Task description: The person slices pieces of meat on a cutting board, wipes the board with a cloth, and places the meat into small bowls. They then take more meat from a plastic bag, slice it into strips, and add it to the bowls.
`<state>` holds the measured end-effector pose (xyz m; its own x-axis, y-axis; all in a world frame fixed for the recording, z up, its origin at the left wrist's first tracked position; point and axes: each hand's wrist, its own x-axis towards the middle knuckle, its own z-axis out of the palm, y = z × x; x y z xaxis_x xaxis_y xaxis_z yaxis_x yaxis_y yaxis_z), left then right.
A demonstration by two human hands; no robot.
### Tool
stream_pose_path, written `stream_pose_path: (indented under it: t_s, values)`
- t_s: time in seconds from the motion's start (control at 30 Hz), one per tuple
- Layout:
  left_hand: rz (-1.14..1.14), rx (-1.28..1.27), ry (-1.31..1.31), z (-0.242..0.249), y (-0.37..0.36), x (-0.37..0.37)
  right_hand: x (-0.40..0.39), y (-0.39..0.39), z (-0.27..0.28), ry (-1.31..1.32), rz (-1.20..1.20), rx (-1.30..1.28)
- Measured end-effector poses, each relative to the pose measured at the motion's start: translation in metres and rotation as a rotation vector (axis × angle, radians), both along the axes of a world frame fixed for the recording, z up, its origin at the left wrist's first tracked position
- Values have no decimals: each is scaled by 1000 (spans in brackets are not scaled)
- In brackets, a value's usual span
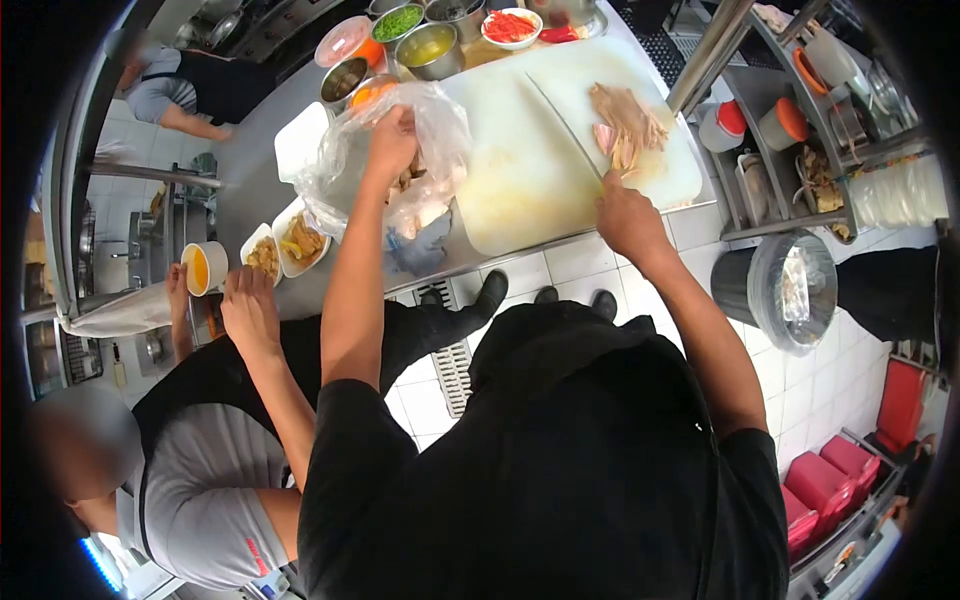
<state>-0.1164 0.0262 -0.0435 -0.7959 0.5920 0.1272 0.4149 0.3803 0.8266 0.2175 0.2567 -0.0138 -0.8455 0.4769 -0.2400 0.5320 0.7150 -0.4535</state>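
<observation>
Going by the clock of the head view, you are working at a steel desk (250, 165), your right hand (628, 215) at 2 o'clock closing firmly around the handle of a knife (566, 127). Its blade is pointing toward 11 o'clock over a white cutting board (500, 190), beside a pile of sliced meat (628, 115) that is lying on the board at 1 o'clock. Your left hand (395, 145), fingers curling, is reaching to a clear plastic bag (445, 120) at 11 o'clock, where more meat is showing; whether it is gripping film or food, you cannot tell. Toward 12 o'clock, a white bowl (511, 28) is holding red slices, near a metal pot (430, 52) of yellow liquid. Between 9 and 10 o'clock, 2 white trays (322, 258) are carrying food. At 8 o'clock, a co-worker (215, 470) in a grey shirt is holding a white cup (205, 268) with 1 hand. A lined bin (735, 285) is standing at 3 o'clock.
</observation>
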Motion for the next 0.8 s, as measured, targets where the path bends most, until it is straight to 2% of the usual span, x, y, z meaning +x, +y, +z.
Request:
stream_pose_path:
  t_s: [0.1, 0.2, 0.23, 0.33, 0.43, 0.53, 0.63, 0.73, 0.8]
  values:
    - [134, -159, 80, -16, -20, -7, -1, 0, -1, -3, -11, 0]
    - [123, -428, 19, 0, -27, 10, 0, 0, -1, 3, -2, -8]
    - [56, -381, 141, 2, -27, 19, 0, 0, -1, 0, -2, -6]
    - [109, -457, -128, 30, -4, 45, -1, 0, -2, -9, -3, -1]
    - [145, -315, -88, 4, -2, 36, -3, -1, -2, -8, -11, -2]
    - [285, 7, -480, -35, -7, 8, -1, -2, -3, 1, -6, 0]
    - [234, -109, -703, -24, -4, 1, 0, -1, -2, -7, 6, 9]
    - [296, -205, -674, 0, 10, 20, 0, -3, 1, 1, -1, 6]
    - [288, -148, -694, 3, 14, 25, 0, -3, 0, 22, -2, 14]
